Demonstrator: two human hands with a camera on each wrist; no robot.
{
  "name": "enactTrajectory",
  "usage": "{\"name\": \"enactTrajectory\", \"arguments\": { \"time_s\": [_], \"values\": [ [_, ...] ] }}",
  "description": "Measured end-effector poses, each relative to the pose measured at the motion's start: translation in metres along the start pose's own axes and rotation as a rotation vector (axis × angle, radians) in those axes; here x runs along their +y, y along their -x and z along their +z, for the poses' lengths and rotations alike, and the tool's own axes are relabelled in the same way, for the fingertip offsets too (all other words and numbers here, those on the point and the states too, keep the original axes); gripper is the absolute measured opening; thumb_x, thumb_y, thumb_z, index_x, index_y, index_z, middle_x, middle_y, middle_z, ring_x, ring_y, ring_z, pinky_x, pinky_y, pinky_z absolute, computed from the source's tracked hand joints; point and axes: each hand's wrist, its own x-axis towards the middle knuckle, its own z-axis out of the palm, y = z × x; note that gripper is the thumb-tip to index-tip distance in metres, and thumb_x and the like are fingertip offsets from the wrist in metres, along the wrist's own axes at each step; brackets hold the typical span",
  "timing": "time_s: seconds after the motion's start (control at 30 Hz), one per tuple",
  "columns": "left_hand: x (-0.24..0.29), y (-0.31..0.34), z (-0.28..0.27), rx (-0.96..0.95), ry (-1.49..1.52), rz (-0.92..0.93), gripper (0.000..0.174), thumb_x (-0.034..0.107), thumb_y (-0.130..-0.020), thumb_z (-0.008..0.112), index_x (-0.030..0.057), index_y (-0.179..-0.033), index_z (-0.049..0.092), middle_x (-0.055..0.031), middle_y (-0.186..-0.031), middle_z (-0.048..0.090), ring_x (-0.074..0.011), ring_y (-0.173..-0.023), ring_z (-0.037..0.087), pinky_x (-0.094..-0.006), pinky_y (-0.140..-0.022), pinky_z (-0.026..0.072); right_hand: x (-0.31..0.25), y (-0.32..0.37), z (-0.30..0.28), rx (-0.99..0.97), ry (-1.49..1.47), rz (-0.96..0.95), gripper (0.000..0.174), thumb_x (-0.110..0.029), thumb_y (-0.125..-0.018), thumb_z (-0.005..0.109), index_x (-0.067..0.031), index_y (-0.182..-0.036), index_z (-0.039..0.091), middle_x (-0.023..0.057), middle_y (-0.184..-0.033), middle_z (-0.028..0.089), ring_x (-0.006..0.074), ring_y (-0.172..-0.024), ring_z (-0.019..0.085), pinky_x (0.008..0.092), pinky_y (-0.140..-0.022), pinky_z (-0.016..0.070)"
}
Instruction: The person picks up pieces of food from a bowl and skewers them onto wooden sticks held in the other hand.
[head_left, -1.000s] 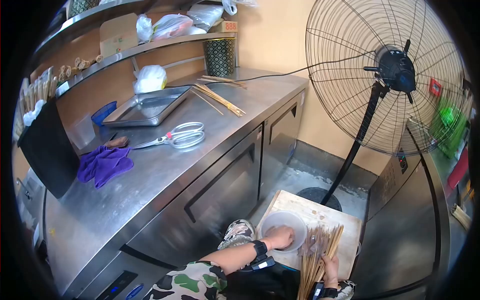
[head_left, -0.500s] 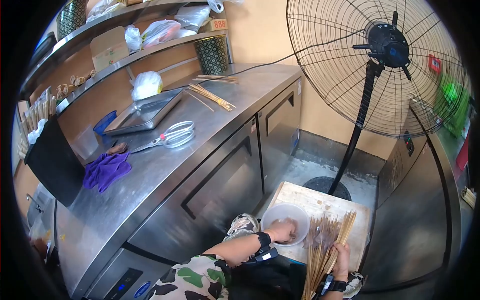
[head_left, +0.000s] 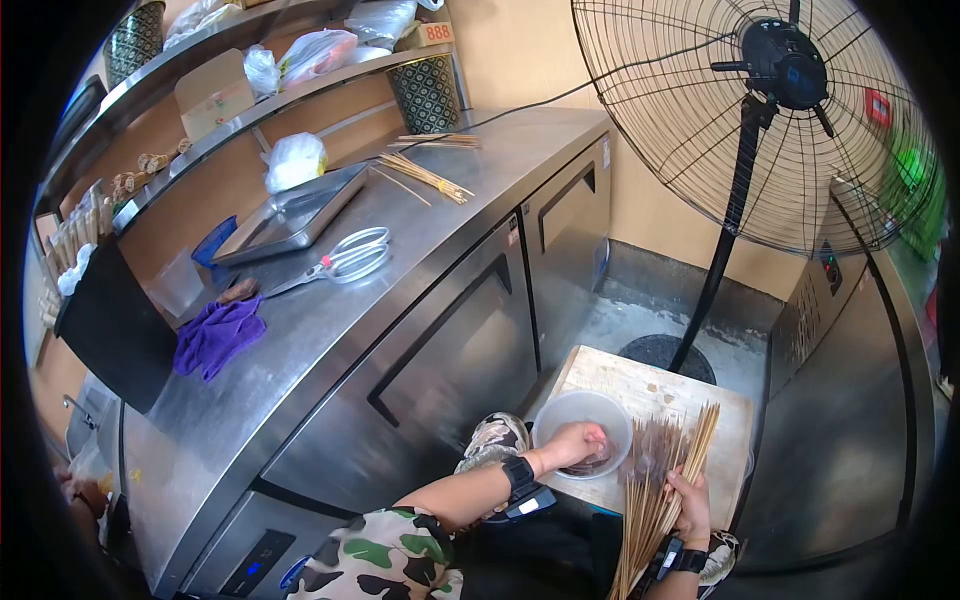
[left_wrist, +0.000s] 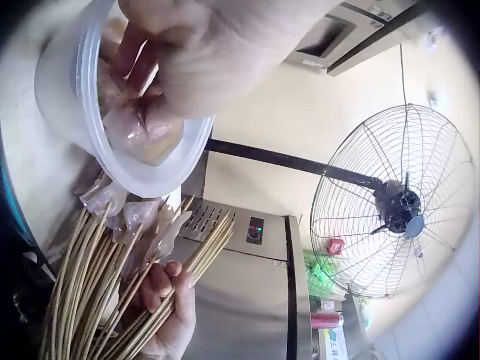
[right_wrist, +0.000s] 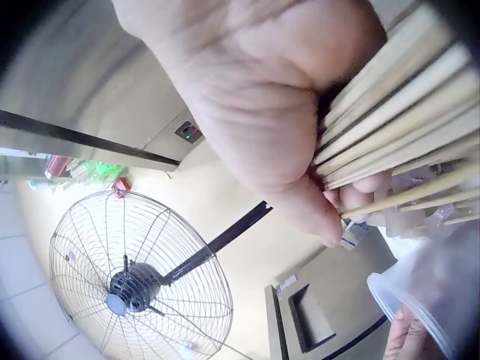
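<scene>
My left hand (head_left: 575, 445) is in the round plastic tub (head_left: 622, 425), its fingers pinching a slick, pinkish piece of meat (left_wrist: 142, 131). In the head view my right hand (head_left: 692, 502) grips a bundle of bare wooden skewers (head_left: 702, 440). Beside that bundle lie many skewers (left_wrist: 82, 285) with pale pinkish pieces (left_wrist: 139, 217) threaded near their tips, close to the tub. In the right wrist view the right hand (right_wrist: 255, 112) curls its fingers and thumb round the skewers (right_wrist: 405, 97).
A wooden board (head_left: 600, 372) lies under the tub. Beyond it a large fan (head_left: 785, 65) stands on a black pole. On the steel counter (head_left: 330, 330) at the left are scissors (head_left: 355, 258), a purple cloth (head_left: 218, 335), a metal tray (head_left: 290, 225) and more skewers (head_left: 428, 178).
The head view has shifted, so the board and both hands appear further right. My left hand has turned and lifted slightly within the tub; the right hand still grips its skewers.
</scene>
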Motion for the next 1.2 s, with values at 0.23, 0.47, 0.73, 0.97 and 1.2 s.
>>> {"name": "enactTrajectory", "arguments": {
  "time_s": [0.23,0.47,0.73,0.97,1.2],
  "values": [
    [0.058,0.021,-0.003,0.109,0.445,-0.291,0.006,0.014,-0.090,0.056,0.0080,-0.092,0.057,-0.0016,-0.085,0.062,-0.0083,-0.082,0.059,-0.0211,-0.069,0.0460,0.001,0.001,0.002,0.004,-0.049,0.012,0.015,-0.006,-0.077,0.065,-0.0081,-0.087,0.053,0.0007,-0.069,0.056,0.0092,-0.054,0.053,0.0209,-0.047,0.0428],
    [0.057,0.028,-0.010,0.068,0.969,-0.423,0.018,0.015,-0.088,0.058,0.0092,-0.104,0.054,-0.0044,-0.094,0.061,-0.0159,-0.091,0.060,-0.0316,-0.084,0.0494,0.000,0.000,0.004,-0.009,-0.049,-0.007,0.015,-0.006,-0.078,0.064,-0.0080,-0.088,0.053,0.0004,-0.069,0.056,0.0089,-0.054,0.054,0.0198,-0.046,0.0422],
    [0.074,0.034,-0.002,-0.066,1.287,-0.357,0.020,0.007,-0.088,0.056,0.0055,-0.108,0.055,-0.0097,-0.104,0.060,-0.0210,-0.099,0.058,-0.0349,-0.089,0.0482,-0.001,0.002,0.007,-0.030,-0.037,0.015,0.018,-0.004,-0.078,0.062,-0.0063,-0.095,0.054,0.0006,-0.074,0.058,0.0096,-0.063,0.057,0.0208,-0.050,0.0449],
    [0.087,0.007,0.008,-0.064,1.136,-0.309,0.011,0.004,-0.087,0.054,0.0048,-0.097,0.058,-0.0090,-0.104,0.062,-0.0184,-0.092,0.061,-0.0260,-0.072,0.0530,-0.010,0.006,0.010,-0.084,-0.059,0.049,0.018,-0.003,-0.078,0.066,-0.0057,-0.092,0.055,0.0023,-0.074,0.060,0.0089,-0.061,0.058,0.0195,-0.050,0.0427],
    [0.110,-0.033,0.034,0.067,0.897,-0.285,0.022,0.004,-0.088,0.054,0.0070,-0.109,0.056,-0.0077,-0.109,0.061,-0.0143,-0.093,0.060,-0.0228,-0.078,0.0503,-0.014,0.005,0.009,-0.212,-0.072,0.028,0.018,-0.006,-0.078,0.068,-0.0047,-0.090,0.054,0.0042,-0.070,0.061,0.0086,-0.059,0.058,0.0194,-0.048,0.0419]
  ]
}}
